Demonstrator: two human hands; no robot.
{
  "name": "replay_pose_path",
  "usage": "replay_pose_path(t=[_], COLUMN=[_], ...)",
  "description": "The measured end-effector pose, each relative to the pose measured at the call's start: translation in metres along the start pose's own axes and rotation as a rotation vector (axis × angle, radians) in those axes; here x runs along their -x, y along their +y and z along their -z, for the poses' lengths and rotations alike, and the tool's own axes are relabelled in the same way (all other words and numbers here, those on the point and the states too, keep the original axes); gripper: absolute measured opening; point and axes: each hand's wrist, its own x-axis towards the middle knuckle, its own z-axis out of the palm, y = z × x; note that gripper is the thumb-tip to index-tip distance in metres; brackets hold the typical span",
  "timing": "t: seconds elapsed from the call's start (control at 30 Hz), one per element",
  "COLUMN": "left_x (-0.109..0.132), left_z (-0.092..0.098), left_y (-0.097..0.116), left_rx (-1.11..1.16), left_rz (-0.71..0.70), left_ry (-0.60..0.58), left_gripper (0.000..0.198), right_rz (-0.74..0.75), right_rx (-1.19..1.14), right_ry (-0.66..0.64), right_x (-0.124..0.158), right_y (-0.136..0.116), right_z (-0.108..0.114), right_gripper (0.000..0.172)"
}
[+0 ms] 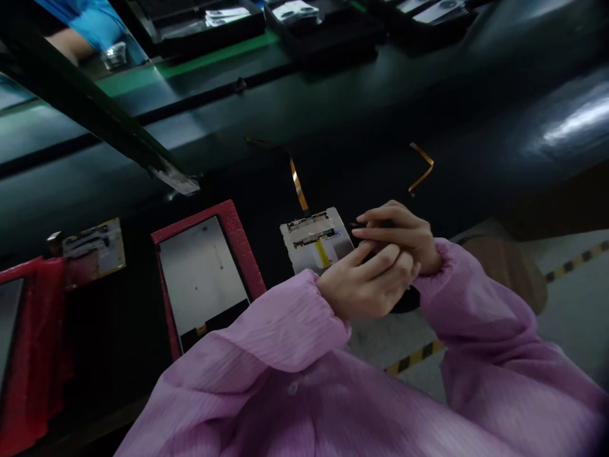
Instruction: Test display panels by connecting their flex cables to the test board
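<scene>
My hands meet just right of an electronic assembly with a silvery plate and a circuit board [311, 236]. A long orange flex cable [297, 181] runs from its top edge away across the dark bench. My left hand [368, 285] is closed, its fingers curled in against the other hand; whatever they hold is hidden. My right hand [402, 231] has its thumb and fingers brought together, with a small dark sliver at the fingertips, too small to name. Near the assembly's left side lies a display panel [202, 273] on a red foam sheet [242, 241].
A second, loose flex cable [431, 166] lies farther right on the bench. Left are another circuit board [95, 247] and red wrapping [45, 330]. A dark slanted post [95, 105] crosses the left. Black trays [328, 38] stand behind, near another person's blue sleeve [98, 25].
</scene>
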Motion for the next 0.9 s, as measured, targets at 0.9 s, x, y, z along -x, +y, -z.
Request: replay_pose_path(t=[0.9], left_x=[0.046], left_z=[0.036], left_y=[-0.054], left_rx=[0.036], left_rz=[0.988], left_ry=[-0.132], left_gripper=[0.041], right_rz=[-0.424], right_rx=[-0.484], right_ry=[0.002], right_x=[-0.078], right_y=[0.077], right_z=[-0.056], right_gripper=[0.011])
